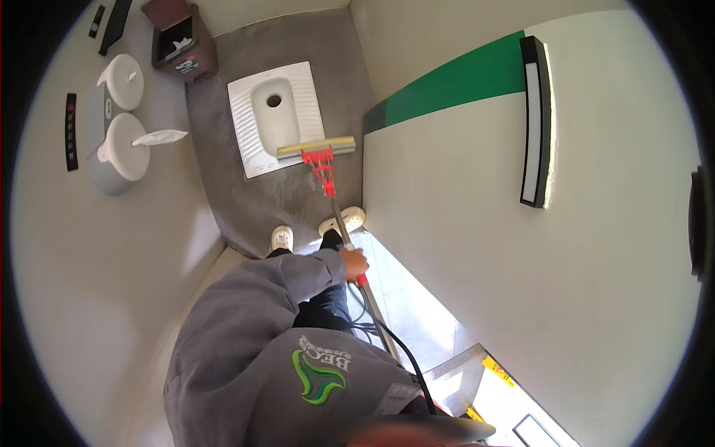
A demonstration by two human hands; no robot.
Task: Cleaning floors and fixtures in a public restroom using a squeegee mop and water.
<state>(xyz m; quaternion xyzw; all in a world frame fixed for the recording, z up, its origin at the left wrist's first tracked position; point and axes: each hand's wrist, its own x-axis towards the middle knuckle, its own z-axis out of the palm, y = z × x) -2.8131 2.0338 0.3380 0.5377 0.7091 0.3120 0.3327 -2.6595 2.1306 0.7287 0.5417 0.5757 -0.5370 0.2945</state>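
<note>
My left hand (353, 264) is closed around the steel handle (339, 218) of a sponge mop, near its red collar. The handle runs back past my right side. Its red plastic head frame (318, 156) carries a long yellow sponge (315, 147). That head lies across the near right corner of a white ceramic squat toilet (278, 114) and reaches over the grey floor beside it. My right hand is out of view, beyond the lower right of my body. In front of my feet, the floor (279, 195) has darker, wet-looking patches.
A brown bin (187, 53) with its lid up holds white paper, at the far left corner. Two round-faced paper dispensers (127, 146) stick out from the left wall. A partition with a green stripe (452, 84) stands close on the right. A black cable (405, 349) hangs by my waist.
</note>
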